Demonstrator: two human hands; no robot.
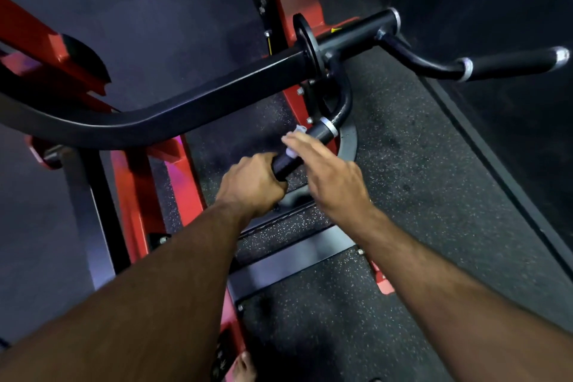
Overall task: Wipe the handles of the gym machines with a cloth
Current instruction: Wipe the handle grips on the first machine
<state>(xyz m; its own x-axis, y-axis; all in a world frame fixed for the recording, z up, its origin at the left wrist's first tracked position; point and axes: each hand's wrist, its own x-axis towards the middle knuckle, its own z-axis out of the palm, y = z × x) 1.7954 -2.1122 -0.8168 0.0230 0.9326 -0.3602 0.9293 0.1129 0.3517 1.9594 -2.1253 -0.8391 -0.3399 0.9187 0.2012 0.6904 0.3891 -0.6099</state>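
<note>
The left hand (252, 184) is curled around the near end of the black handle (305, 146), gripping it. The right hand (330, 175) lies just beside it, over the same handle, fingers straight and flat, pressing a small white cloth (294, 133) that shows only at the fingertips. A second handle (511, 63) sticks out well beyond the right hand, untouched.

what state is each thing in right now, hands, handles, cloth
left hand: fingers curled round the end of the near handle
right hand: fingers straight, laid over the near handle, white cloth under them
near handle: gripped at its end, cloth against it
cloth: mostly hidden beneath the right hand's fingers, only small white bits showing
far handle: free, nothing touching it
</note>
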